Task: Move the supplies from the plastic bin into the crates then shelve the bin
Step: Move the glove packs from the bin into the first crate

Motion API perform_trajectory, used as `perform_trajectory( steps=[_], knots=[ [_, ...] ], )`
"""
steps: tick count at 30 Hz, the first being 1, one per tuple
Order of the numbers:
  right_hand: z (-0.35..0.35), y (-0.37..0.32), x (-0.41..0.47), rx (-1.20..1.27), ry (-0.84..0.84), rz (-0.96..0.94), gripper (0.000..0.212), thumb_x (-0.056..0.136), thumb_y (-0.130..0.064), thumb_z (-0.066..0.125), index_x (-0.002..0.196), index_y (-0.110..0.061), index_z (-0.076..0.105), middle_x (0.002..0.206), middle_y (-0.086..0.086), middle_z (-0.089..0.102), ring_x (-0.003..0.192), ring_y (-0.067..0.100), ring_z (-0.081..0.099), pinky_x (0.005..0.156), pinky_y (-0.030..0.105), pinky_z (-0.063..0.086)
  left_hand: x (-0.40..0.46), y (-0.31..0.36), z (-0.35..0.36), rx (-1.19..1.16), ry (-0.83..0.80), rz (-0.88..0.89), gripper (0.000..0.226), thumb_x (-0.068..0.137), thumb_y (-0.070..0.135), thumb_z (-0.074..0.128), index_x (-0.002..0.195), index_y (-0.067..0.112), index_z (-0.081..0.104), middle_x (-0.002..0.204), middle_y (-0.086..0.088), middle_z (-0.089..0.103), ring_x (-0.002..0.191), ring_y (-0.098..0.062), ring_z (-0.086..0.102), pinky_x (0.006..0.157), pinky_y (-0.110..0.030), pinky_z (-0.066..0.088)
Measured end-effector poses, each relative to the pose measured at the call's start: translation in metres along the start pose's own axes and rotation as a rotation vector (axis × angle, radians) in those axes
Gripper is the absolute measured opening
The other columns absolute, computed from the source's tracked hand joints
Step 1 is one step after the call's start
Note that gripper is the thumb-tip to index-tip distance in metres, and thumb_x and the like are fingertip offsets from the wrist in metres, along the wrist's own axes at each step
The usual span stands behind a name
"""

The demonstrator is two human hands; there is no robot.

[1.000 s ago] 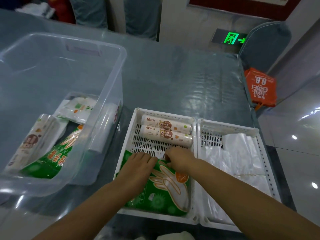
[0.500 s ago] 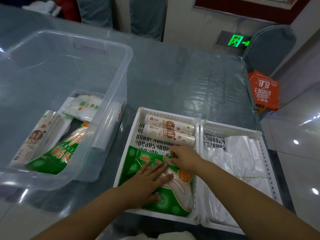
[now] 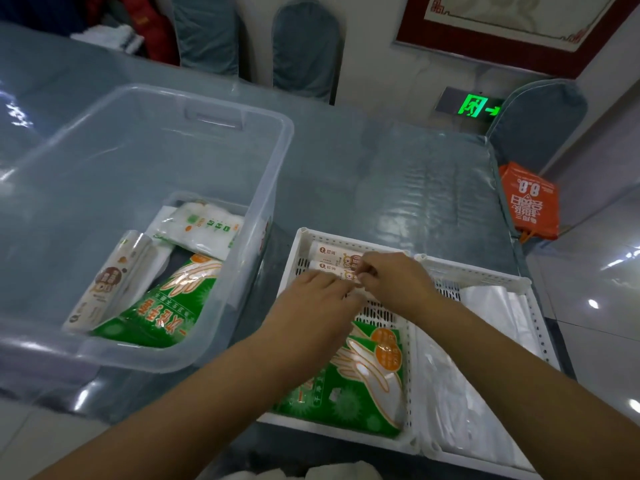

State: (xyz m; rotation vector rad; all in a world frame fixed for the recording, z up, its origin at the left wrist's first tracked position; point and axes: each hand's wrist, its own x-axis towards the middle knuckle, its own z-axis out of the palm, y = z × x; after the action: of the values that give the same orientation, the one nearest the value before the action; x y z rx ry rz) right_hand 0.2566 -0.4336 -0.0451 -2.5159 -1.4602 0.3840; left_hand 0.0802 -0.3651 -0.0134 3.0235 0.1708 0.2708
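The clear plastic bin (image 3: 277,188) stands on the left of the table and holds a green glove pack (image 3: 162,313), a white bag pack (image 3: 201,226) and a wrapped roll pack (image 3: 104,289). To its right the left white crate (image 3: 294,251) contains two white rolls (image 3: 329,252) at the far end and another green glove pack (image 3: 363,386) at the near end. My left hand (image 3: 311,303) and my right hand (image 3: 394,282) meet over the nearer roll, fingers curled onto it and hiding most of it. The right white crate (image 3: 485,275) holds clear plastic bags (image 3: 491,306).
The glass-covered table (image 3: 415,188) stretches beyond the crates. An orange bag (image 3: 530,206) hangs off the table's right edge beside a covered chair (image 3: 540,123). More covered chairs (image 3: 304,50) stand at the far side. Tiled floor lies to the right.
Both hands have left the green glove pack in the left crate and moved forward onto the white rolls. The glove pack lies flat at the crate's near end.
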Motion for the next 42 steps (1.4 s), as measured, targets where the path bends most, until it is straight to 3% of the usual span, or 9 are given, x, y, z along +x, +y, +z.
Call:
perform_trajectory(
  steps=[3,6,9,17,23,28,35,39,42],
  knots=[
    [-0.033,-0.035,0.009,0.029,0.187,-0.039,0.009,0.087,-0.028,0.055,0.083,-0.028,0.063,0.078,-0.008,0.068,0.068,0.011,0.060,0.059,0.027,0.046,-0.014,-0.023,-0.050,0.055,0.165,-0.004,0.036,0.068,0.027,0.074,0.103,0.019,0.068,0.097,0.001,0.072,0.090,-0.022,0.066,0.086,-0.036,0.050],
    [-0.060,-0.083,0.019,0.134,0.316,-0.088,0.009,0.086,-0.024,0.057,0.085,-0.026,0.066,0.077,-0.009,0.067,0.070,0.012,0.061,0.064,0.027,0.046,-0.035,-0.068,-0.087,0.100,0.225,-0.076,0.031,0.071,0.026,0.073,0.101,0.018,0.070,0.097,-0.002,0.073,0.090,-0.025,0.067,0.086,-0.039,0.050],
    [-0.073,-0.138,0.037,0.206,0.333,-0.160,0.008,0.087,-0.023,0.059,0.086,-0.024,0.067,0.076,-0.011,0.064,0.072,0.010,0.061,0.067,0.026,0.046,-0.064,-0.130,-0.110,0.108,0.226,-0.227,0.031,0.077,0.022,0.068,0.108,0.017,0.068,0.106,-0.005,0.071,0.099,-0.029,0.063,0.091,-0.040,0.045],
    [-0.031,-0.258,0.119,0.030,0.117,-0.203,0.009,0.083,-0.030,0.056,0.084,-0.027,0.064,0.087,-0.004,0.067,0.084,0.018,0.059,0.067,0.029,0.043,-0.128,-0.291,-0.128,0.102,0.110,-0.439,0.033,0.085,0.026,0.060,0.118,0.022,0.062,0.117,-0.004,0.067,0.115,-0.027,0.054,0.097,-0.038,0.035],
    [0.031,-0.270,0.193,-0.424,-0.262,-0.059,0.030,0.086,-0.032,0.056,0.114,-0.019,0.057,0.115,0.004,0.061,0.101,0.025,0.057,0.073,0.031,0.043,-0.134,-0.346,-0.105,0.135,-0.064,-0.303,0.037,0.087,0.035,0.053,0.123,0.028,0.057,0.121,0.000,0.064,0.123,-0.020,0.048,0.103,-0.035,0.029],
    [0.061,-0.242,0.217,-0.589,-0.546,0.127,0.052,0.081,-0.035,0.065,0.126,-0.013,0.050,0.127,0.009,0.056,0.111,0.027,0.057,0.088,0.033,0.046,-0.136,-0.364,-0.083,0.178,-0.084,-0.204,0.036,0.085,0.040,0.053,0.118,0.027,0.060,0.114,0.002,0.068,0.125,-0.018,0.045,0.113,-0.036,0.012],
    [0.072,-0.233,0.230,-0.640,-0.536,0.128,0.069,0.072,-0.047,0.072,0.127,-0.015,0.045,0.125,0.010,0.052,0.116,0.027,0.046,0.090,0.037,0.040,-0.130,-0.372,-0.070,0.278,-0.103,-0.178,0.033,0.085,0.042,0.050,0.106,0.023,0.066,0.100,0.002,0.072,0.114,-0.017,0.055,0.114,-0.035,0.004],
    [0.066,-0.238,0.231,-0.634,-0.470,0.123,0.067,0.073,-0.048,0.071,0.124,-0.013,0.048,0.122,0.011,0.051,0.117,0.029,0.040,0.088,0.037,0.039,-0.130,-0.373,-0.068,0.327,-0.120,-0.182,0.033,0.086,0.044,0.047,0.101,0.022,0.066,0.095,0.002,0.072,0.108,-0.016,0.057,0.114,-0.034,0.001],
    [0.052,-0.244,0.228,-0.502,-0.379,0.113,0.057,0.080,-0.042,0.065,0.124,-0.009,0.048,0.123,0.013,0.052,0.114,0.029,0.046,0.087,0.034,0.041,-0.128,-0.371,-0.068,0.344,-0.139,-0.172,0.034,0.086,0.045,0.046,0.104,0.023,0.065,0.097,0.003,0.071,0.110,-0.016,0.056,0.115,-0.036,0.001]
  ],
)
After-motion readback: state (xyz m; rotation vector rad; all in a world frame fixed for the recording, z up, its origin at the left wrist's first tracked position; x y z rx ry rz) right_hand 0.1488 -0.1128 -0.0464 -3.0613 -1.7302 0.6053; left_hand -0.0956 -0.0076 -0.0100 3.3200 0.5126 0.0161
